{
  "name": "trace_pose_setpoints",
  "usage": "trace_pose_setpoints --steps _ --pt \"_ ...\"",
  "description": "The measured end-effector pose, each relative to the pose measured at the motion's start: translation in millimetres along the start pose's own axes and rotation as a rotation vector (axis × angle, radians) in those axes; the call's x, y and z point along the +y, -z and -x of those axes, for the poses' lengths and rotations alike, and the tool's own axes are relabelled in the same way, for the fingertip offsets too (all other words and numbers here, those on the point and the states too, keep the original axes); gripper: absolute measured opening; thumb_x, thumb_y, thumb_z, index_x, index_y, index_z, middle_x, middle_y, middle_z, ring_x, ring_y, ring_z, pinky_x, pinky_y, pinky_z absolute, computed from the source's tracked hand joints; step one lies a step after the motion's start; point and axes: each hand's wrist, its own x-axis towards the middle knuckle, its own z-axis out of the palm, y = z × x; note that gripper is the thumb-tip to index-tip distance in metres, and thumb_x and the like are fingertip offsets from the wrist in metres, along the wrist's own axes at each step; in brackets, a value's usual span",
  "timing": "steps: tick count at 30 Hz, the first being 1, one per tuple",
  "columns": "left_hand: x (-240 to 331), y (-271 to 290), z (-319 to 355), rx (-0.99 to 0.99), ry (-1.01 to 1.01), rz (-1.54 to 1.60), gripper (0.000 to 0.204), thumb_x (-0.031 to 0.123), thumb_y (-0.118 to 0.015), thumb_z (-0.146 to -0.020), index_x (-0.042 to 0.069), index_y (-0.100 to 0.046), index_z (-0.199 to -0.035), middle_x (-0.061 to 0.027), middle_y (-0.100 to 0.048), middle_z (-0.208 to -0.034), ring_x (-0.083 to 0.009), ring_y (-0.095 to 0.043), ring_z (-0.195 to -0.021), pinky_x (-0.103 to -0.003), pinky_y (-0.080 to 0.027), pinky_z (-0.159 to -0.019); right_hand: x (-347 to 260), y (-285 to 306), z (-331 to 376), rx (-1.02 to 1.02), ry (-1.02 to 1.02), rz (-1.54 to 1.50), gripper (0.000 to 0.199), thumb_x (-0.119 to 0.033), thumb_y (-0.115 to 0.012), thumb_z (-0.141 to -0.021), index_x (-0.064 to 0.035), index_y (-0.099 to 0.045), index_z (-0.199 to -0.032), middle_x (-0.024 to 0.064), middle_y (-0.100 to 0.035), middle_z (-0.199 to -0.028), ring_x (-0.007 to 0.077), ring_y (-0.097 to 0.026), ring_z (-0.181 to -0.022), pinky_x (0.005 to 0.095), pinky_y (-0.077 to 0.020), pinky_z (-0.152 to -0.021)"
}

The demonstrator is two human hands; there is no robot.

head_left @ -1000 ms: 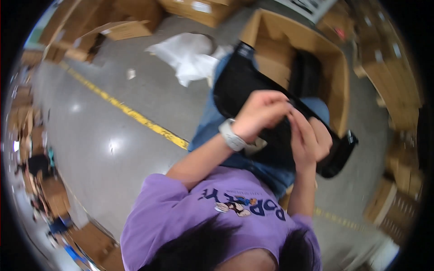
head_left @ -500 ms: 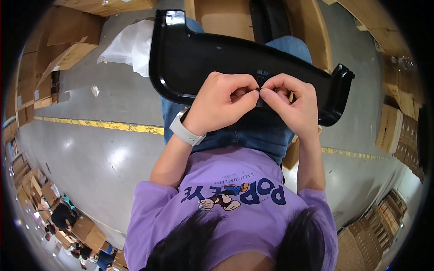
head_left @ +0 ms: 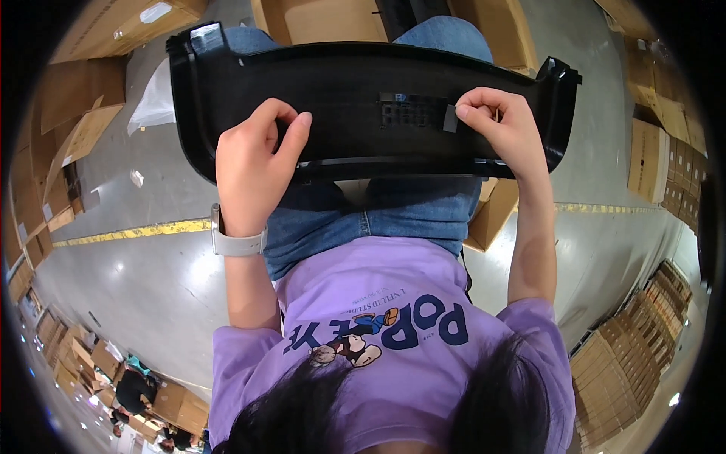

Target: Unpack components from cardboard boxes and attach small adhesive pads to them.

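Observation:
A large glossy black plastic panel (head_left: 333,98) with raised ends lies across my thighs. My right hand (head_left: 508,129) pinches a small dark grey rectangular piece (head_left: 450,119) between thumb and forefinger, over the panel's right half. Just left of that piece is a small rectangular gridded area (head_left: 408,113) on the panel. Over the panel's left part, my left hand (head_left: 253,163) has its thumb and curled forefinger drawn together in a pinch; whatever may be between the tips does not show.
An open cardboard box (head_left: 321,21) with black parts stands beyond my knees. White plastic wrap (head_left: 155,102) lies on the floor at left. Cardboard boxes (head_left: 83,98) line the left side, and stacked cartons (head_left: 624,378) stand at right. People work at the far lower left.
My hands were together at one small piece; now the left has moved away leftward while the right holds the grey piece. The panel has shifted left in view and sits more level.

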Motion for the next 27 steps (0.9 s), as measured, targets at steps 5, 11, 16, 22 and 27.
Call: trace_pose_setpoints --steps 5,11,16,22,27 --pt "-0.6 -9.9 -2.2 0.005 -0.025 -0.032 0.018 0.018 -0.064 -0.079 0.004 -0.057 -0.071 -0.0045 -0.036 -0.045 -0.0128 -0.033 -0.039 -0.027 -0.027 -0.041 10.2 4.9 1.4 0.02 -0.006 -0.016 0.013 -0.014 -0.061 -0.076 -0.0011 -0.062 -0.077 -0.0025 -0.043 -0.053 0.0052 -0.038 -0.052 0.0216 -0.0313 -0.05" --pt "1.3 -11.0 -6.4 -0.04 -0.023 -0.065 0.019 0.019 -0.063 -0.08 0.004 -0.057 -0.07 -0.0039 -0.038 -0.046 -0.0127 -0.035 -0.04 -0.026 -0.028 -0.042 12.7 0.1 -0.2 0.002 0.024 -0.04 0.014 -0.015 -0.061 -0.077 -0.0015 -0.063 -0.078 -0.0019 -0.043 -0.053 0.0061 -0.039 -0.052 0.022 -0.0332 -0.05" --pt "3.2 -12.7 -6.7 -0.045 0.001 -0.084 0.019 0.019 -0.063 -0.08 0.004 -0.057 -0.07 -0.0035 -0.039 -0.045 -0.0126 -0.036 -0.04 -0.026 -0.028 -0.042 15.3 0.6 -0.5 -0.004 0.039 -0.015 0.015 -0.016 -0.061 -0.077 -0.0016 -0.064 -0.078 -0.0014 -0.043 -0.053 0.0063 -0.04 -0.052 0.0221 -0.0344 -0.051" --pt "3.9 -13.8 -5.6 -0.034 -0.001 -0.104 0.018 0.019 -0.063 -0.08 0.005 -0.057 -0.071 -0.0034 -0.039 -0.046 -0.0125 -0.036 -0.04 -0.025 -0.028 -0.042 12.8 -2.6 0.7 0.016 0.056 0.057 0.015 -0.016 -0.061 -0.077 -0.0026 -0.065 -0.079 -0.0004 -0.043 -0.051 0.0073 -0.041 -0.049 0.023 -0.0352 -0.049" --pt "4.6 -14.0 -4.8 -0.034 -0.004 -0.096 0.018 0.018 -0.064 -0.08 0.004 -0.057 -0.071 -0.0034 -0.04 -0.046 -0.0121 -0.036 -0.041 -0.025 -0.029 -0.042 12.8 -4.2 2.2 0.051 0.062 0.134 0.015 -0.017 -0.06 -0.077 -0.0032 -0.066 -0.08 0.0012 -0.045 -0.051 0.0093 -0.043 -0.048 0.0235 -0.0361 -0.049"
